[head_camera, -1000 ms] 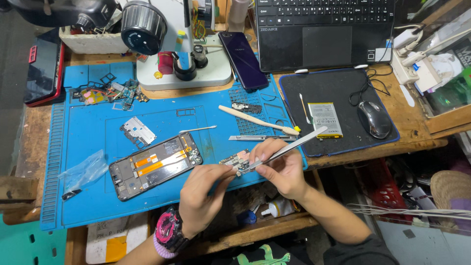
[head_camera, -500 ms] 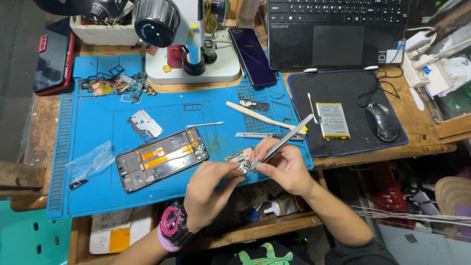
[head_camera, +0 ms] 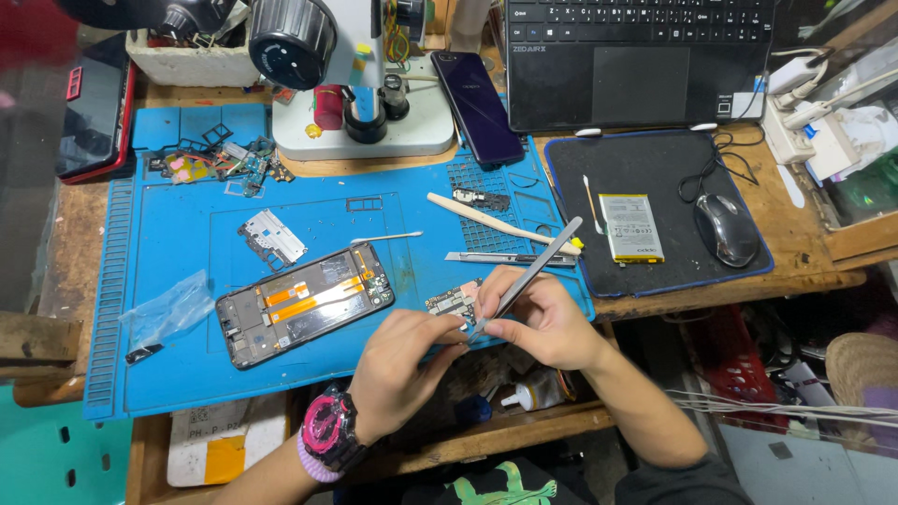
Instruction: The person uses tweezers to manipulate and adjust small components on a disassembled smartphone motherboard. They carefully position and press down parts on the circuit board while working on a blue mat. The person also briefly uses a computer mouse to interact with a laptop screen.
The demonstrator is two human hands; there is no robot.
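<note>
A small circuit board is pinched in the left hand above the blue mat.
Metal tweezers are gripped by the right hand, tips at the board.

blue work mat. orange flex strips on my opened black phone. silver tweezers. pink-and-black watch on my wrist. black mouse pad, purple phone.
</note>
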